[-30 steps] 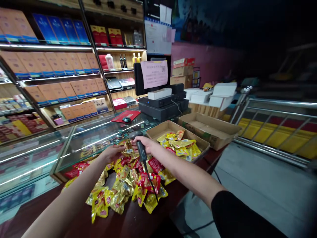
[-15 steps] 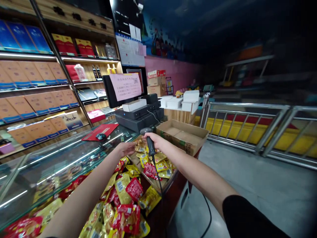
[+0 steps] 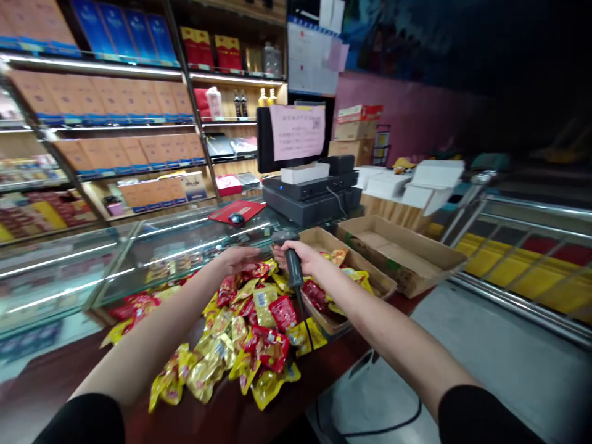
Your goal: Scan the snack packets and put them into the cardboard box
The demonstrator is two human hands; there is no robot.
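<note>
My right hand (image 3: pixel 300 254) is wrapped round a dark handheld scanner (image 3: pixel 294 265), whose cable hangs down from its handle. To its left, my left hand (image 3: pixel 240 259) is above the far edge of a heap of red, yellow and gold snack packets (image 3: pixel 263 302); its fingers point toward the scanner, and whether they hold anything is not clear. Right of the scanner, a cardboard tray (image 3: pixel 383 285) holds more packets, partly hidden by my right forearm.
Another cardboard tray (image 3: pixel 411 283) lies behind at the right. A black cash drawer (image 3: pixel 305 206) and a monitor (image 3: pixel 265 139) with a pink paper stand at the back. A glass showcase (image 3: pixel 139 246) runs left; a metal railing (image 3: pixel 522 302) is at right.
The view has turned left, so the scene sits further right. The scanner and my right hand have moved from over the filled tray to its left edge, beside the heap. My left hand is over the heap.
</note>
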